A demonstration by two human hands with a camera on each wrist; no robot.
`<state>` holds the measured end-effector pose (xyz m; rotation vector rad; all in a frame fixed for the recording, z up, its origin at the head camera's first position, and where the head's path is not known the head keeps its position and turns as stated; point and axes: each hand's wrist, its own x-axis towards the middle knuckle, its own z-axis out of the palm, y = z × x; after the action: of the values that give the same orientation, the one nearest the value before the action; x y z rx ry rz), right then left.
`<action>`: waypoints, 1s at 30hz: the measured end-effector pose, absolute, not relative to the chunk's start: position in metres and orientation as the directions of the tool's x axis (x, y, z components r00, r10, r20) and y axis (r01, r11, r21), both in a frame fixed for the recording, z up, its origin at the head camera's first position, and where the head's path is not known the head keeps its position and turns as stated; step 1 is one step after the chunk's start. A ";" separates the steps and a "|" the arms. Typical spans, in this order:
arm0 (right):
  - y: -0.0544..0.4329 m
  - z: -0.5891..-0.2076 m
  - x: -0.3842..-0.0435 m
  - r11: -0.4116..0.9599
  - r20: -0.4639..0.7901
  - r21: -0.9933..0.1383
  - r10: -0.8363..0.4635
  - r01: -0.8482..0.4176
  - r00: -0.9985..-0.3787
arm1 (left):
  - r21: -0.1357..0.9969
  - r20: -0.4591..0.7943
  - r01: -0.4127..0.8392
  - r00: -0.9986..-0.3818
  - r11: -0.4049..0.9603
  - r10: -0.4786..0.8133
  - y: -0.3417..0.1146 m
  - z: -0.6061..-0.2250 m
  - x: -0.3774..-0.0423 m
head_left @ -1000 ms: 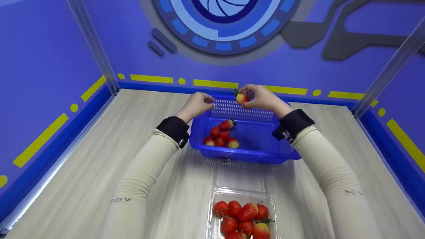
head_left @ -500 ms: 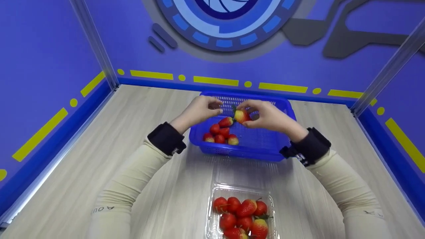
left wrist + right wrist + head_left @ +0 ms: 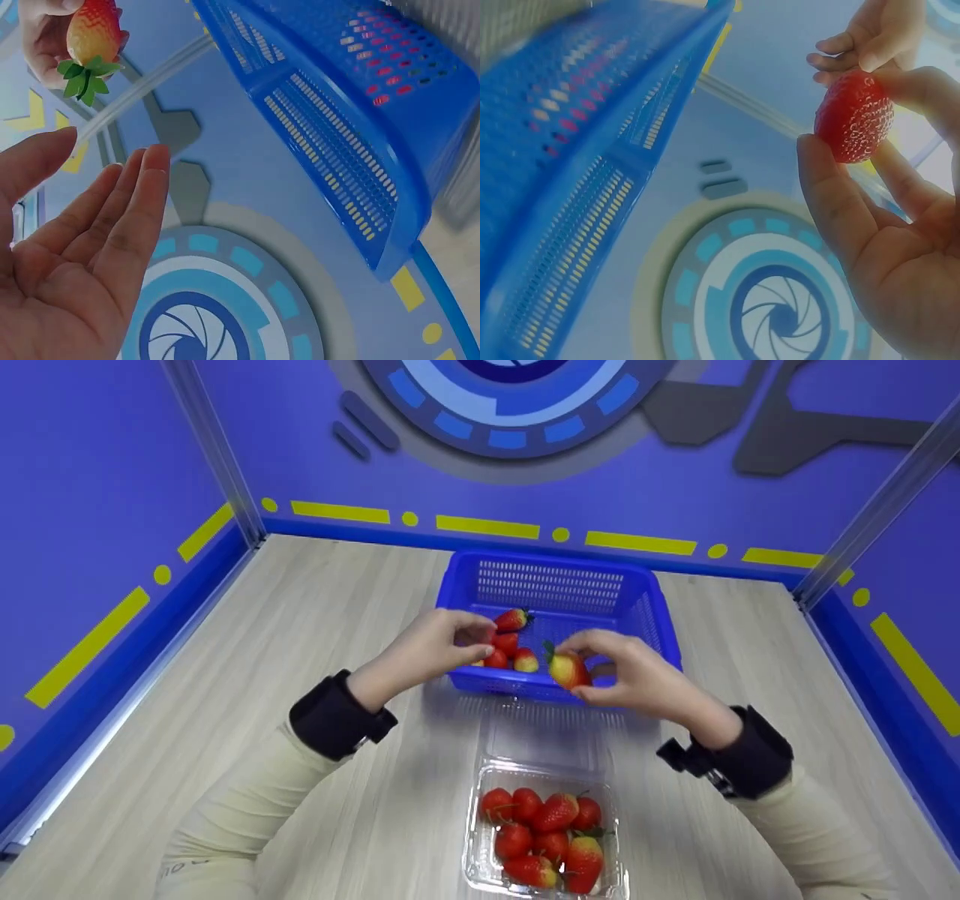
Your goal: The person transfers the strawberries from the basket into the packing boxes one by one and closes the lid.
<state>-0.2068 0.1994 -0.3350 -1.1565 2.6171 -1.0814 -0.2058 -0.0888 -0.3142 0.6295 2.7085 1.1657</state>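
Observation:
Between the thumb and fingers of my right hand (image 3: 634,675) is a strawberry (image 3: 568,669), yellow near its green leaves and red toward the tip. In the head view it appears over the front rim of the blue basket (image 3: 649,585). My left hand (image 3: 427,649) holds nothing; its fingers are relaxed, as the left wrist view shows its palm (image 3: 75,300). In the head view that hand overlaps the basket's left front corner and covers part of the red fruit (image 3: 506,643) inside. Nearer to me stands a clear plastic box (image 3: 472,840) with several strawberries (image 3: 583,862) and smaller red fruits (image 3: 514,841).
The box's clear lid (image 3: 551,735) lies folded back between box and basket on the wooden table (image 3: 360,607). Blue printed panels (image 3: 300,450) enclose the table at the back and both sides.
My right hand has carried the strawberry toward me, from over the back of the basket to its front rim. The left hand has also come nearer, still holding nothing. The view has tilted down slightly.

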 end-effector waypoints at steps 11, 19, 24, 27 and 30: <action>0.211 -0.368 -0.161 0.378 0.264 -0.566 -0.759 -0.733 -0.596 | 0.706 0.092 0.387 -0.881 0.594 0.465 -0.101 -0.353 -0.158; 0.211 -0.384 -0.146 0.353 0.221 -0.597 -0.791 -0.721 -0.570 | 0.744 0.014 0.328 -0.878 0.581 0.478 -0.105 -0.385 -0.146; 0.211 -0.399 -0.139 0.284 0.251 -0.576 -0.831 -0.767 -0.497 | 0.799 -0.053 0.240 -0.885 0.551 0.462 -0.106 -0.406 -0.136; 0.212 -0.407 -0.134 0.236 0.266 -0.562 -0.856 -0.792 -0.444 | 0.842 -0.101 0.153 -0.897 0.518 0.429 -0.107 -0.416 -0.130; 0.214 -0.412 -0.129 0.222 0.259 -0.561 -0.868 -0.798 -0.424 | 0.855 -0.144 0.089 -0.905 0.510 0.399 -0.107 -0.423 -0.124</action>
<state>-0.1291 0.2143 -0.4123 -1.6216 2.3682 -0.9778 -0.1243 -0.1073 -0.4232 0.4078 2.4332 1.3507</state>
